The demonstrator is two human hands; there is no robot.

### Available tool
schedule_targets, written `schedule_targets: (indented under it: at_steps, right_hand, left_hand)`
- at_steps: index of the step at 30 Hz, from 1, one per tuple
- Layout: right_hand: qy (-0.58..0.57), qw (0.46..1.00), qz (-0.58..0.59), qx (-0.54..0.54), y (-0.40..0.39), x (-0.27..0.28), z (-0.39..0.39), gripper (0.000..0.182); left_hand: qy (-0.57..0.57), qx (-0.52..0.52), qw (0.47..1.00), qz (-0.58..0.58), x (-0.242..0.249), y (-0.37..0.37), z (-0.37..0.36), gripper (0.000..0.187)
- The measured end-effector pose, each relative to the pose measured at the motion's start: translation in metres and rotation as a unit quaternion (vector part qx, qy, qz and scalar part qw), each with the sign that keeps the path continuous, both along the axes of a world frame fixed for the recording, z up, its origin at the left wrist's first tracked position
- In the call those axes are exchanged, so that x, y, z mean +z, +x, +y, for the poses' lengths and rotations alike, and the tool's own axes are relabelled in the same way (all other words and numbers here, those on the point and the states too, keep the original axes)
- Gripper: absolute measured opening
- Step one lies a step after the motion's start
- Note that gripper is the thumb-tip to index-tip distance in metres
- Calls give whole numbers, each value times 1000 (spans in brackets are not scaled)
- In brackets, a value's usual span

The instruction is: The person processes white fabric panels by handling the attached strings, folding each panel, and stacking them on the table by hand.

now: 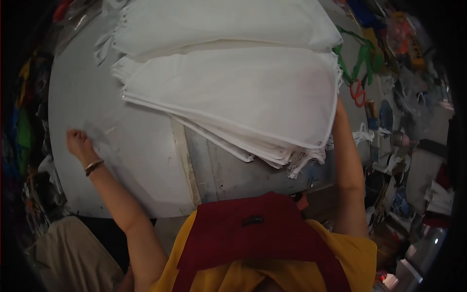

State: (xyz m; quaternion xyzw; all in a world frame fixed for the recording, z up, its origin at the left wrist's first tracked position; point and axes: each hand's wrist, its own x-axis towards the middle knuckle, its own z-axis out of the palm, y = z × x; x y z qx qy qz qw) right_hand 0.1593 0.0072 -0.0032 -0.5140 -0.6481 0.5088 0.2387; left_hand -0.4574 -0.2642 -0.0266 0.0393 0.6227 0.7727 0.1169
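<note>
A stack of white fabric pieces (233, 97) with bound edges and small metal eyelets lies fanned out in front of me. Behind it, a second white fabric pile (224, 24) overlaps the far part of the table. My right hand reaches beneath the top piece at its right edge, so its fingers are hidden; a faint reddish patch shows through the cloth there. Only my right forearm (346, 146) is plainly visible. Off to the left, apart from the fabric, my left hand (80, 143) is closed in a loose fist over the table, with nothing visible in it.
The grey table (141, 160) has a worn tape strip (182, 155) across it. Orange-handled scissors (358, 92) and green straps (365, 58) lie at its right edge. White cords (306, 163) hang from the stack's near corner. A person's trousered leg (73, 253) is at lower left.
</note>
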Motion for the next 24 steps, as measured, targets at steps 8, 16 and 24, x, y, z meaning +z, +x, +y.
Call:
schedule_targets:
  at_steps: [8,16,24]
  right_hand:
    - [193,975,-107,25,19,8,10,22]
    - [319,943,-83,-47,7,-37,55,27]
    - [168,981,-97,-23,9,-21,60,24]
  left_hand:
    - [-220,-385,826,349,73,206,145,18]
    - [-63,-579,649,489,23,446,307,14]
    - [-115,-444,747,481,-6,469,302,11]
